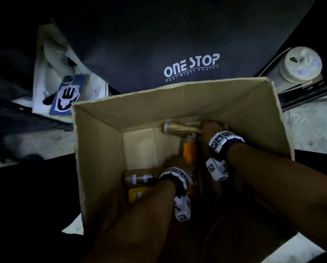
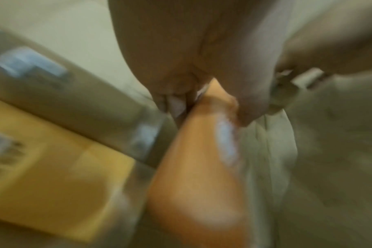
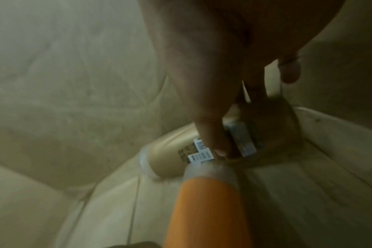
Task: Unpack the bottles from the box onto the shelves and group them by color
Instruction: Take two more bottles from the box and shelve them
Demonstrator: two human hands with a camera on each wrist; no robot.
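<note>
Both arms reach down into the open cardboard box point(image 1: 105, 149), where several bottles lie on their sides on the bottom. The right hand point(image 1: 213, 130) wraps its fingers round one end of a gold bottle point(image 1: 181, 128) lying against the far wall. The left hand point(image 2: 202, 67) closes on the narrow end of an orange bottle point(image 1: 190, 150), though blur keeps me from seeing how firm that hold is. A brown bottle point(image 1: 138, 178) and a yellow bottle point(image 1: 138, 194) lie near the box's left wall. These look like smooth, rigid plastic, probably light but slick, so I would take each round its body rather than its cap. The labels may offer some friction.
</note>
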